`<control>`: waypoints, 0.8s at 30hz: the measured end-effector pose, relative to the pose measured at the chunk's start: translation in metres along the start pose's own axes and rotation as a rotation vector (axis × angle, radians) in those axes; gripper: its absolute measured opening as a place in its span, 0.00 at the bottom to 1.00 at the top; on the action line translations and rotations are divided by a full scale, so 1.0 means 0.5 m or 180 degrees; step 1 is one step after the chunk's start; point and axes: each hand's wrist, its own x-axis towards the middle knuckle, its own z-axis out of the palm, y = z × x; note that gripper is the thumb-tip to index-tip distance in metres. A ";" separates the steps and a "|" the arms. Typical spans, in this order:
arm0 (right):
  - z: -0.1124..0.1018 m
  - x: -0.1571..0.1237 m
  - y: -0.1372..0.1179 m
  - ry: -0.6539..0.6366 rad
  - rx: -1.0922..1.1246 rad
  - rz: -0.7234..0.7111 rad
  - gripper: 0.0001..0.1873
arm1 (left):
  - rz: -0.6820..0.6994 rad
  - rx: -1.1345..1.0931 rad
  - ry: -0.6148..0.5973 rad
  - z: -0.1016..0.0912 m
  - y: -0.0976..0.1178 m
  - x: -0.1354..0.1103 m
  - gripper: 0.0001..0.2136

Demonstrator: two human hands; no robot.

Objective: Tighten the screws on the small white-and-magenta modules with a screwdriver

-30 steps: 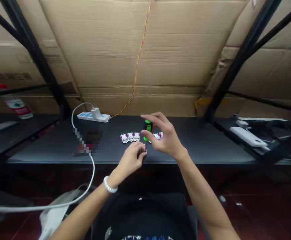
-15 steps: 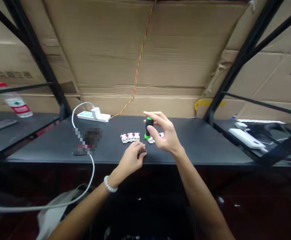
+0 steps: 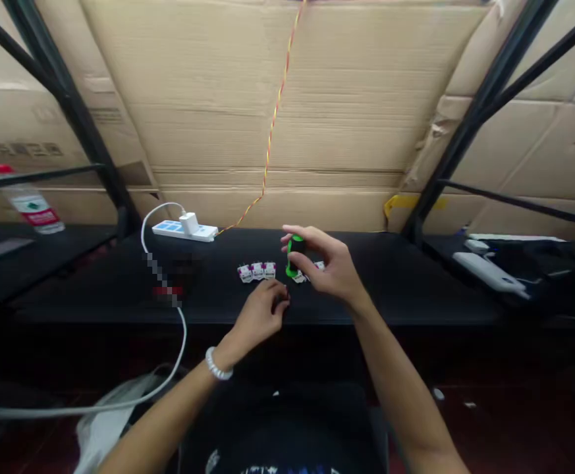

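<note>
My right hand (image 3: pixel 324 260) is closed around the black and green handle of a screwdriver (image 3: pixel 295 255), which stands upright over the dark tabletop. Its shaft is hard to see and points down toward my left fingertips. Near the table's front, my left hand (image 3: pixel 263 306) pinches a small part that its fingers mostly hide. Small white and purple pieces (image 3: pixel 257 271) lie in a row just beyond the left hand. More of the same white pieces (image 3: pixel 300 278) show partly behind the screwdriver and the right hand.
A white power strip (image 3: pixel 168 229) with a plugged-in charger (image 3: pixel 189 222) stands at the back left. Its white cable (image 3: pixel 184 336) runs over the table's front edge. A blurred-out dark object lies beside the cable. Black shelf posts (image 3: pixel 465 118) rise on both sides before cardboard (image 3: pixel 341 99).
My right hand and the screwdriver handle have shifted very slightly right, the fingers a little differently placed on it. My left hand stays put. The picture's brightness has changed.
</note>
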 end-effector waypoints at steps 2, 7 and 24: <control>0.000 0.003 0.000 0.0250 -0.0373 -0.0055 0.17 | 0.0018 -0.0009 0.0018 0.000 0.000 0.000 0.08; -0.010 0.005 -0.003 -0.0076 -0.0188 0.0015 0.24 | -0.0013 -0.0035 0.0007 0.000 0.000 -0.001 0.07; -0.010 0.008 0.002 0.0225 -0.0788 -0.0252 0.19 | -0.0162 -0.0223 -0.0082 -0.004 -0.005 -0.001 0.06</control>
